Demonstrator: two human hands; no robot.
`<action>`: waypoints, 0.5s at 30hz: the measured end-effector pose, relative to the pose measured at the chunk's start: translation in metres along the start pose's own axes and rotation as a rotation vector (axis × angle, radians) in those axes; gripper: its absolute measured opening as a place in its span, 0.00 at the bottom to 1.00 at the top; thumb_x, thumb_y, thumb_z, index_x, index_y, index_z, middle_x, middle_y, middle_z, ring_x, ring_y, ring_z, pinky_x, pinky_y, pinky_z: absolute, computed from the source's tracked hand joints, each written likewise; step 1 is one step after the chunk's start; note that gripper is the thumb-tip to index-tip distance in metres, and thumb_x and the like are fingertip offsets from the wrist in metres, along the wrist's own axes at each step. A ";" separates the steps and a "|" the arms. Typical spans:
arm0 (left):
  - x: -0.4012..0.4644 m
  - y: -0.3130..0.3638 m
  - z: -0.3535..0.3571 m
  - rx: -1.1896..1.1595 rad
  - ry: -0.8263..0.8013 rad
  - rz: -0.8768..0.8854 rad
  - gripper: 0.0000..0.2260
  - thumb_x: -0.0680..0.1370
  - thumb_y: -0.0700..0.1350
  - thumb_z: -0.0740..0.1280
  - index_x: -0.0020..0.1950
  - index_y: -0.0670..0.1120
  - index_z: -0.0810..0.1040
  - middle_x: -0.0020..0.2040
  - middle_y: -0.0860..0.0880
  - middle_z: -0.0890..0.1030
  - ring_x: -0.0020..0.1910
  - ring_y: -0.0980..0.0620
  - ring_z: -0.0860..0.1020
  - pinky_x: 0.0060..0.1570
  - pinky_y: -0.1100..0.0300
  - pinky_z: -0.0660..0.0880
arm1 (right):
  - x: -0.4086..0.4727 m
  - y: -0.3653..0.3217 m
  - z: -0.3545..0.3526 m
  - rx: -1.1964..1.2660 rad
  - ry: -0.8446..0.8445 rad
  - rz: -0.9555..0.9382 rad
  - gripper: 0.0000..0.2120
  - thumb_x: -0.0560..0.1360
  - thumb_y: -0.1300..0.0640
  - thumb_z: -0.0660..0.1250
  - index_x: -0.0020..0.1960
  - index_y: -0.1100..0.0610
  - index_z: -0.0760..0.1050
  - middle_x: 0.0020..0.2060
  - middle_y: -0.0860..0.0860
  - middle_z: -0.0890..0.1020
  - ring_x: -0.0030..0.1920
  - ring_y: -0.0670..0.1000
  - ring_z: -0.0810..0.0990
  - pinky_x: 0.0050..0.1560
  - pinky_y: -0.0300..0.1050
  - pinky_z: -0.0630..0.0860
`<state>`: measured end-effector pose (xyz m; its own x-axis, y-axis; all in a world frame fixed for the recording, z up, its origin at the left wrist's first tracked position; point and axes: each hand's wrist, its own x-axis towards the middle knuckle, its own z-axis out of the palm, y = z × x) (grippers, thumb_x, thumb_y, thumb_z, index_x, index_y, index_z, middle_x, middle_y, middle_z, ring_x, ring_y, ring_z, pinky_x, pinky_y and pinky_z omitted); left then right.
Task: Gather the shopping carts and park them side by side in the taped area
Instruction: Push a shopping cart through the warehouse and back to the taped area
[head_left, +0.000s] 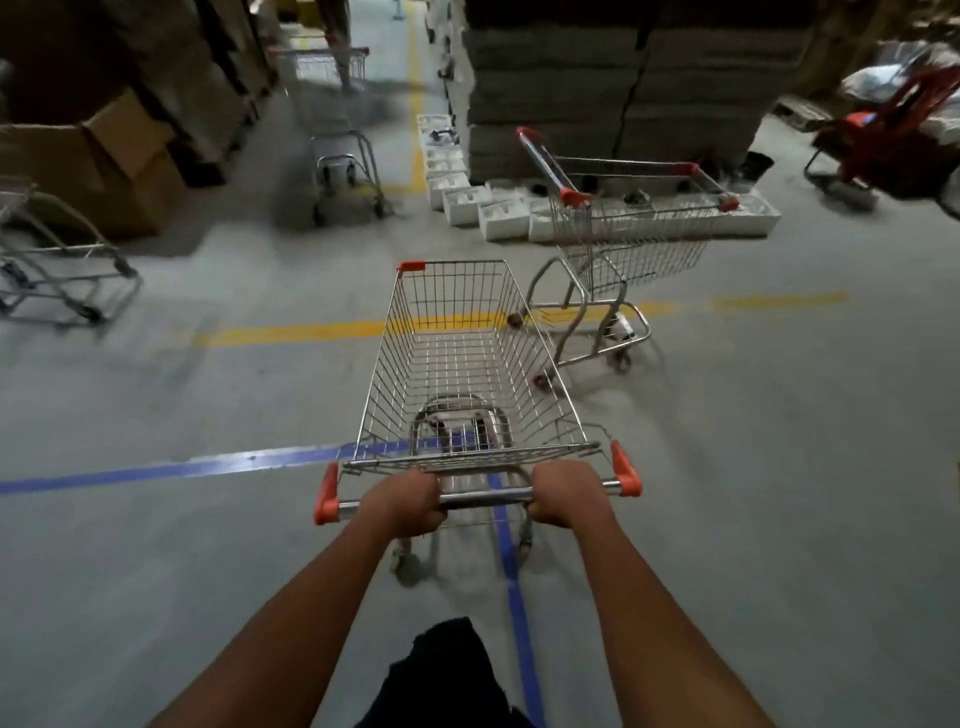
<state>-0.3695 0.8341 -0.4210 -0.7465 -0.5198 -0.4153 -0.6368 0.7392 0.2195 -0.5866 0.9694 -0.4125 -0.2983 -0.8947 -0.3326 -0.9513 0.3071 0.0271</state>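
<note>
Blue tape (171, 466) runs across the floor right under the cart (457, 364) I'm pushing, with a second strip heading back toward my feet, so I'm guessing that's a corner of the parking area, can't be sure though. My left hand (406, 501) and right hand (565, 493) are both wrapped tight around the metal handle bar (485, 499), between the orange end caps.

So I'm in the fetch-and-park step with this one. The basket points at a second cart (613, 228) sitting just ahead on the right, over the yellow line (311, 331), turned sideways to mine. A third cart (337, 130) is further up the aisle, and part of another one (57, 260) shows at the left edge.

Next move, as I see it: swing this cart square to the tape and leave room beside it, without clipping that sideways cart's wheels. Picture is blurry, so the gap is hard to call.
</note>
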 end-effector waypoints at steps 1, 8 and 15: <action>0.009 0.002 -0.002 0.002 -0.001 -0.018 0.09 0.75 0.53 0.66 0.48 0.49 0.79 0.44 0.49 0.81 0.43 0.50 0.80 0.44 0.54 0.79 | 0.010 0.008 -0.003 -0.004 -0.009 -0.022 0.10 0.71 0.46 0.69 0.47 0.51 0.78 0.39 0.50 0.81 0.39 0.53 0.80 0.41 0.46 0.74; 0.079 -0.008 -0.028 -0.041 -0.013 -0.128 0.08 0.76 0.54 0.66 0.41 0.52 0.78 0.40 0.52 0.78 0.40 0.54 0.79 0.44 0.55 0.81 | 0.103 0.052 -0.026 -0.085 -0.007 -0.216 0.09 0.74 0.46 0.67 0.47 0.52 0.78 0.38 0.50 0.79 0.38 0.53 0.78 0.42 0.48 0.77; 0.146 -0.021 -0.070 -0.059 0.007 -0.222 0.10 0.75 0.53 0.65 0.45 0.48 0.80 0.42 0.49 0.81 0.42 0.49 0.81 0.42 0.55 0.79 | 0.198 0.080 -0.061 -0.109 0.013 -0.315 0.11 0.74 0.45 0.66 0.49 0.51 0.78 0.41 0.51 0.81 0.40 0.54 0.80 0.41 0.47 0.76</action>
<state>-0.4785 0.7122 -0.4244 -0.5878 -0.6705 -0.4527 -0.7958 0.5799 0.1744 -0.7264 0.7965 -0.4187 0.0113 -0.9445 -0.3284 -0.9995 -0.0209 0.0258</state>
